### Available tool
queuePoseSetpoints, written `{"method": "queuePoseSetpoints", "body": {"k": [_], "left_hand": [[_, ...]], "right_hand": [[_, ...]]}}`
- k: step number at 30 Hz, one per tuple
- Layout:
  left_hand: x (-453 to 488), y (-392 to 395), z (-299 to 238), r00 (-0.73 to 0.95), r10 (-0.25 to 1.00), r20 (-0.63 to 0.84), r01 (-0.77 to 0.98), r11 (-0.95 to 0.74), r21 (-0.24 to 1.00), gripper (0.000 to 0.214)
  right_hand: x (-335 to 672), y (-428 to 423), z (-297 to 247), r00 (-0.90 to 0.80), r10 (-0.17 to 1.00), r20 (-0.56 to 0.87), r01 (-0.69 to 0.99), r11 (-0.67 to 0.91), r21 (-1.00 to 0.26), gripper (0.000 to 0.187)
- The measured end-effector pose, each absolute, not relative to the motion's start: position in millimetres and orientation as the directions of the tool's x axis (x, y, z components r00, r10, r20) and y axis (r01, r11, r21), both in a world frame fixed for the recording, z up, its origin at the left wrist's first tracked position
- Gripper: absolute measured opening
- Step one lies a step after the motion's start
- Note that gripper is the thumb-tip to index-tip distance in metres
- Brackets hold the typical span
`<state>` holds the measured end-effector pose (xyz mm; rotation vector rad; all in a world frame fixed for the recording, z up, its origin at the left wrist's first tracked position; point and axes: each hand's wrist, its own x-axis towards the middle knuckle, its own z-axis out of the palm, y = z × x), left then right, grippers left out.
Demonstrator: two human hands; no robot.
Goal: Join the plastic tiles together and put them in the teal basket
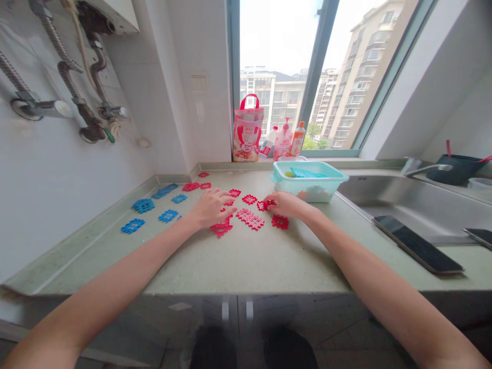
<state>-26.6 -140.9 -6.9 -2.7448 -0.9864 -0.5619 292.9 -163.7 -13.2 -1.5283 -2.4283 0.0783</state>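
Note:
My left hand [212,206] lies low over the counter with its fingers stretched out and apart, above red square building tiles [221,227] with notched edges. Its palm hides part of them. My right hand [289,204] has its fingertips closed on a red notched tile [262,205], partly covered by the fingers. Between the hands are a single red tile [249,199] and a joined pair of pinkish-red tiles [250,219]. Just below my right hand rests another red tile [280,222]. Blue notched tiles [143,205] lie in a loose group to the left.
A turquoise plastic tub [313,187] with a blue piece inside stands behind my right hand. Right of it are a steel sink [400,205] and a black phone [417,243] at its edge. A red-handled bag [248,136] and a pump bottle [283,141] line the windowsill.

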Motion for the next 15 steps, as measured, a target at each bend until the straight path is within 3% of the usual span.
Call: {"method": "queuePoseSetpoints", "body": {"k": [6,11,15], "left_hand": [[-3,-172,-6,0.908,0.289,0.302,0.266,-0.957,0.116,0.037],[-8,-167,-9,0.9,0.259,0.349,0.17,-0.949,0.265,0.031],[-10,-167,-9,0.887,0.292,0.357,0.196,-0.939,0.281,0.031]], "right_hand": [[302,-176,5,-0.369,0.925,0.096,0.89,0.381,-0.25,0.023],[301,-182,9,-0.44,0.898,0.015,0.852,0.423,-0.308,0.028],[287,-183,2,-0.544,0.837,0.056,0.754,0.517,-0.405,0.03]]}}
